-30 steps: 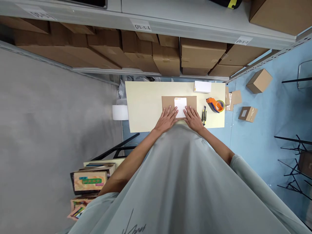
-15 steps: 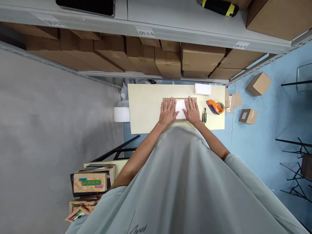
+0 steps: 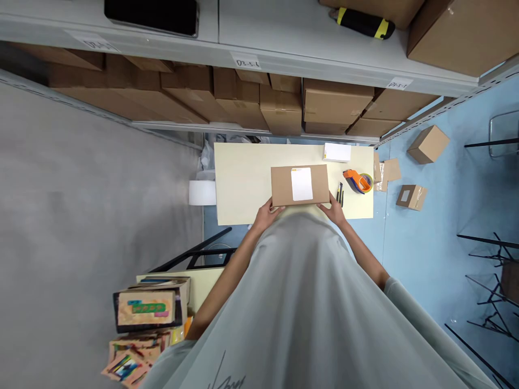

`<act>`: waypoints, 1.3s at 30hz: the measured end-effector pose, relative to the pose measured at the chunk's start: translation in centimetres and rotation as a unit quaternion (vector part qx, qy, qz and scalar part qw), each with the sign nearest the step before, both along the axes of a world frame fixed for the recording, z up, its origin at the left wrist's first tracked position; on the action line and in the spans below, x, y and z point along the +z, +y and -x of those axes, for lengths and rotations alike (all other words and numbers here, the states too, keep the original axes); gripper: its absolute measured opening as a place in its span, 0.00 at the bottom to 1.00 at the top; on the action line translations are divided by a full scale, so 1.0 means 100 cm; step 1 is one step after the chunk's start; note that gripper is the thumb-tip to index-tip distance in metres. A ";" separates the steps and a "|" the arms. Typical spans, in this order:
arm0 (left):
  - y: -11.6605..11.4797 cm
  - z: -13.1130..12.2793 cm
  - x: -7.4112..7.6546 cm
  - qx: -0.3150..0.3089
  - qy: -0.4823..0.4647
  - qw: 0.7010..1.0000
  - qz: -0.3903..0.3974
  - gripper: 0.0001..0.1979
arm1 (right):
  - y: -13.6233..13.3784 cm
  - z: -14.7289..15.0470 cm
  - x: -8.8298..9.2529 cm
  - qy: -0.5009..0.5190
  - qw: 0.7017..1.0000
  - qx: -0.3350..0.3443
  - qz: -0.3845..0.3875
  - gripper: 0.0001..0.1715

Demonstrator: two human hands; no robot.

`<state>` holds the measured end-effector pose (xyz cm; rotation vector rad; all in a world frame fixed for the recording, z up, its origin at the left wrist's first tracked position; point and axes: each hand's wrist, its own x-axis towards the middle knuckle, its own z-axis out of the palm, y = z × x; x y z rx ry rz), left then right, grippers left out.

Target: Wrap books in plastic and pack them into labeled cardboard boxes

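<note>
A brown cardboard box (image 3: 280, 186) with a white label (image 3: 301, 184) on its top face is on the pale yellow table (image 3: 243, 183) in front of me. My left hand (image 3: 266, 215) grips its near left corner, fingers along the side and thumb at the near edge. My right hand (image 3: 334, 212) holds the near right corner in the same way. Just right of the box lies a black and yellow utility knife (image 3: 339, 194). Farther right is an orange tape dispenser (image 3: 357, 181) with a roll of tape.
A stack of white labels (image 3: 337, 152) sits at the table's far edge. Above it, a grey shelf (image 3: 275, 32) carries cardboard boxes, a dark device (image 3: 152, 16) and a black-yellow tool (image 3: 366, 24). Small cartons (image 3: 428, 145) lie on the blue floor; books (image 3: 150, 308) are stacked at lower left.
Both hands have left the label on the box's top and moved down and outward to its near corners. The near edge of the box now shows.
</note>
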<state>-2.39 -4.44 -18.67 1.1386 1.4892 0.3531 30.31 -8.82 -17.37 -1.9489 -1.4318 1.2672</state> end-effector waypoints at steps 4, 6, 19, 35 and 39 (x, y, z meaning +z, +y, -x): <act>0.009 0.007 0.028 0.047 0.016 0.997 -0.050 0.28 | 0.020 -0.006 0.023 -0.011 0.997 -0.041 -0.061 0.42; 0.017 0.010 0.039 0.074 0.039 0.993 -0.082 0.28 | 0.035 -0.008 0.033 -0.029 0.995 -0.050 -0.081 0.40; 0.034 0.006 0.032 0.073 0.117 0.988 -0.073 0.21 | 0.048 0.003 0.027 -0.040 0.998 -0.047 -0.034 0.36; 0.035 0.029 -0.011 0.143 0.026 0.989 0.001 0.28 | -0.019 0.035 0.001 0.098 0.992 -0.009 0.074 0.26; 0.019 0.025 -0.015 0.217 0.010 0.975 0.045 0.26 | 0.012 0.018 -0.002 0.030 0.996 -0.083 0.032 0.32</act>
